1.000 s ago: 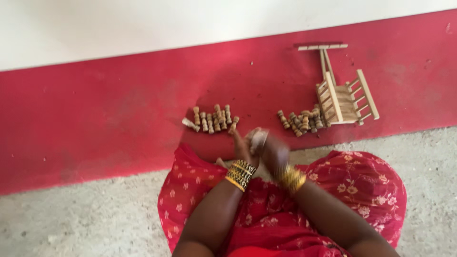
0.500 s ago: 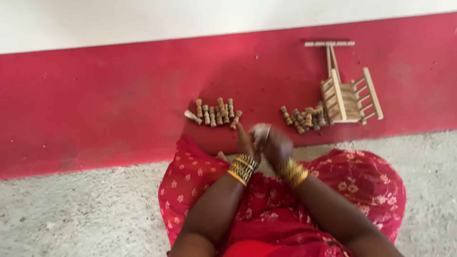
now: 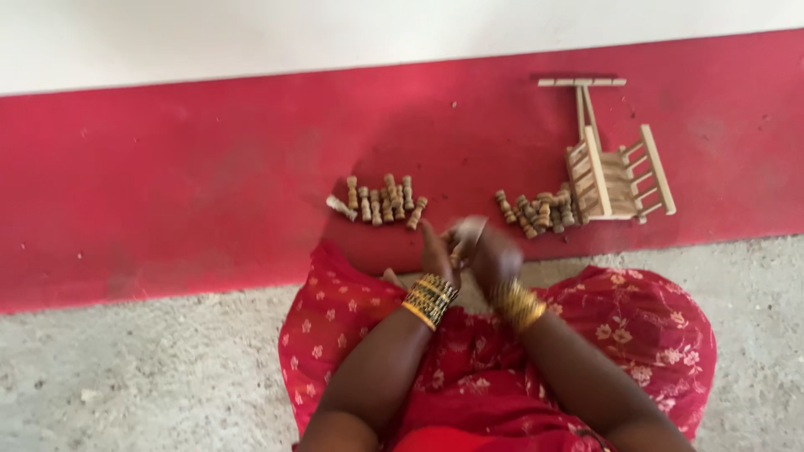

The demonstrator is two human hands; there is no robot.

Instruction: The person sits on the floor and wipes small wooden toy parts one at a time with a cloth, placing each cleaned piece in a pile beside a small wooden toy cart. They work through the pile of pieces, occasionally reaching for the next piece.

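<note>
Both hands' grip closes on one small wooden peg [image 3: 466, 236] at centre frame: left hand [image 3: 437, 251] and right hand [image 3: 492, 255] pinch it together. It looks light, stiff and smooth, best held at its ends. Peg piles [image 3: 381, 199] lie above.

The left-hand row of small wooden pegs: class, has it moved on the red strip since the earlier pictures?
No. The left row of pegs keeps its spacing from the wooden frame and the right pile; only the camera shifted slightly.
</note>
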